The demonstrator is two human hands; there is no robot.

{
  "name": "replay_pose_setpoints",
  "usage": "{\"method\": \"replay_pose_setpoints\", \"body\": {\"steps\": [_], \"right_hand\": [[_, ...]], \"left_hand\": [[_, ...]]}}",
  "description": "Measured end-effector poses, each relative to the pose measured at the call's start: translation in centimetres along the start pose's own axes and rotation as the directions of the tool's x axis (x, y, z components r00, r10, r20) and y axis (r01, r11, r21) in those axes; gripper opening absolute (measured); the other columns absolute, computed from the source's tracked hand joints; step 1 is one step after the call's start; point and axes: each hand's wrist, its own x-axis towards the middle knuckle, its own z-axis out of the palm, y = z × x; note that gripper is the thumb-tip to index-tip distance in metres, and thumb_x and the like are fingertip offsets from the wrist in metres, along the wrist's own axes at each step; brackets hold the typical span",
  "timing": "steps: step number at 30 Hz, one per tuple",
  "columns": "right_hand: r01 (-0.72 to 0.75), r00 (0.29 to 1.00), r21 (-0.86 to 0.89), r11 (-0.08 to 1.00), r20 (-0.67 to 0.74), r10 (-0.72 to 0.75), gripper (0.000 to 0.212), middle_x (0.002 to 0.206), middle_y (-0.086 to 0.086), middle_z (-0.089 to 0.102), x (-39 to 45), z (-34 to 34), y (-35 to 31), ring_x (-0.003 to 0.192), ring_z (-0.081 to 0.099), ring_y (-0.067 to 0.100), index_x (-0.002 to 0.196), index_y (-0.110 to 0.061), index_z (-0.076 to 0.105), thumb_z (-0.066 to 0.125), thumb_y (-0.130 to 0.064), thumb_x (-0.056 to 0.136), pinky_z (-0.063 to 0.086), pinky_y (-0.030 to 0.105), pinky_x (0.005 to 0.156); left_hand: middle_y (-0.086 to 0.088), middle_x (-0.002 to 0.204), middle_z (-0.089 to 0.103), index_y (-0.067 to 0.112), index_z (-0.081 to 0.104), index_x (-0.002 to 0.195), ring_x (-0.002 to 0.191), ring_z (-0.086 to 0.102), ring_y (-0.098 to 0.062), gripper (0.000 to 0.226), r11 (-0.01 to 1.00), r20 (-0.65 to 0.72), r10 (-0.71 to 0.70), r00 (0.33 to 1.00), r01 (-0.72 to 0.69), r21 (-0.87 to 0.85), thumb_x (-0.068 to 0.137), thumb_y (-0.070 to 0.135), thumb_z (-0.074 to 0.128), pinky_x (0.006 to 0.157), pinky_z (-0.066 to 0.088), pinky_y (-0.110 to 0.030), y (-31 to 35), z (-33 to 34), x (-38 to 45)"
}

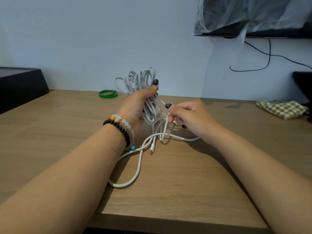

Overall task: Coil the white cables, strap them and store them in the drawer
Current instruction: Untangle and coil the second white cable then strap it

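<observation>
Loose white cable (pixel 138 164), bundled loops above (pixel 143 80)

Both forearms bare, no sleeves in view. Left hand (pixel 135 107) wears stacked bead bracelets (pixel 120 125) at the wrist: one strand black, one milky white, one with red, yellow and cream beads, plus a blue bead lower down. Right hand (pixel 190 119) has a bare wrist. Nails on both hands painted black, some with small raised decoration.
</observation>
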Motion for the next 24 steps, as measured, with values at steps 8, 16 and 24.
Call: {"method": "replay_pose_setpoints", "body": {"steps": [8,16,24], "right_hand": [[-0.002,0.999,-0.016,1.0,0.035,0.002,0.037,0.044,-0.007,0.042,0.1,-0.2,0.2,0.044,0.033,0.007,0.068,-0.008,0.069,0.052,-0.024,0.098,0.034,0.014,0.047],[-0.034,0.989,-0.206,0.978,-0.15,0.003,0.033,0.063,-0.003,0.067,1.1,-0.8,2.0,0.056,0.051,0.006,0.072,-0.012,0.073,0.066,-0.042,0.086,0.039,0.022,0.057],[-0.035,0.987,-0.301,0.953,-0.163,-0.016,0.035,0.074,0.016,0.069,1.1,-0.9,2.2,0.06,0.054,0.023,0.075,-0.006,0.074,0.066,-0.039,0.087,0.043,0.028,0.057]], "left_hand": [[0.003,0.063,0.066,0.013,0.057,0.077,0.067,0.068,-0.011,0.023,0.903,-0.048,0.01,0.999,-0.029,-0.428,0.097,0.021,0.053,0.081,0.055,-0.029,1.7,-0.2,0.7],[0.006,0.05,0.05,0.013,0.051,0.068,0.04,0.051,-0.006,0.024,0.8,0.207,0.011,0.978,0.116,-0.589,0.085,0.028,0.059,0.052,0.051,-0.021,2.2,-1.3,0.5],[0.006,0.048,0.046,0.012,0.053,0.07,0.038,0.044,-0.005,0.021,0.972,0.277,-0.04,0.96,0.102,-0.213,0.091,0.016,0.056,0.048,0.043,-0.02,1.5,-0.7,-0.1]]}}
